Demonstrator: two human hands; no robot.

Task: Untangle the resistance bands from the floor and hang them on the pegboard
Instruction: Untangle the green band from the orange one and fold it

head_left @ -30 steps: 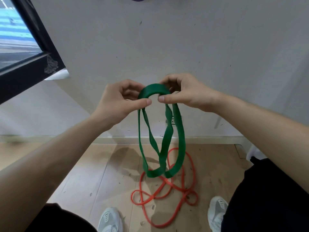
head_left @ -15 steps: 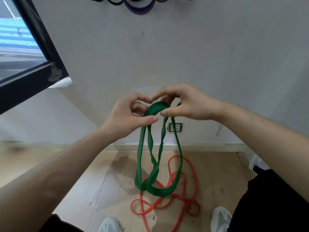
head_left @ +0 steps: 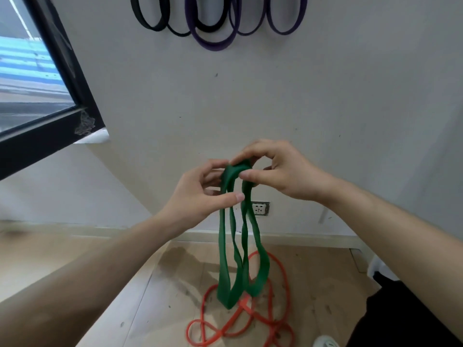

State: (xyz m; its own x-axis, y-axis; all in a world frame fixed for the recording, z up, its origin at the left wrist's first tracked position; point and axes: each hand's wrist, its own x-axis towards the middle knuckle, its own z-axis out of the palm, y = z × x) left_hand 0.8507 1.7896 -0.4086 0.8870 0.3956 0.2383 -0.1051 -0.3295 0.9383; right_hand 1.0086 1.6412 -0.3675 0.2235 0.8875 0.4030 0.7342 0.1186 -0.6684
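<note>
A green resistance band point(head_left: 223, 261) hangs doubled in twisted loops from both my hands, in front of the wall. My left hand point(head_left: 198, 196) pinches its left strand between thumb and fingers. My right hand point(head_left: 278, 171) pinches the top of the band with thumb and curled fingers. Below, an orange band point(head_left: 278, 284) lies tangled on the wooden floor. Black bands point(head_left: 152, 18) and purple bands point(head_left: 213, 41) hang on the wall at the top; what holds them lies beyond the frame's upper edge.
A black-framed window point(head_left: 50, 113) is at the left. A wall socket point(head_left: 260, 208) sits just above the skirting board. My white shoe point(head_left: 325, 341) and dark trouser leg point(head_left: 406, 316) show at the bottom right.
The view has tilted upward, bringing the hanging black and purple bands into sight. My hands have drawn closer together on the green band, whose loops now hang narrower.
</note>
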